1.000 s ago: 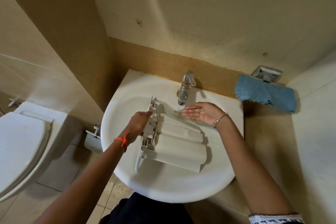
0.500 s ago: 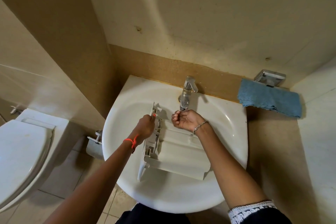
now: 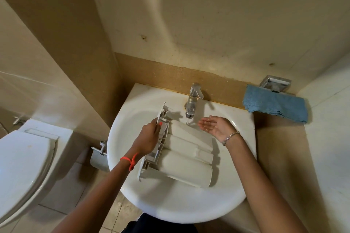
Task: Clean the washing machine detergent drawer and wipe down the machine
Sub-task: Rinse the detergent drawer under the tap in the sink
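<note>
Gripping drawer (image 3: 181, 159) edge w/ left hand (image 3: 149, 138); right hand (image 3: 216, 126) open.

A white detergent drawer (image 3: 181, 155) lies in a white sink (image 3: 170, 202), its front panel toward the left rim and its rounded compartments pointing right. The left hand (image 3: 149, 138) grips the drawer's front panel from the left, thumb over its edge, with an orange cord (image 3: 130, 161) tied around the wrist. The right hand (image 3: 216, 126) is held flat, palm up and wet, just to the right of the faucet (image 3: 193, 100) spout, touching nothing; a beaded bracelet (image 3: 230, 137) circles its wrist. A blue cloth (image 3: 276, 103) hangs on the ledge at right, and a toilet (image 3: 24, 166) stands at left.
</note>
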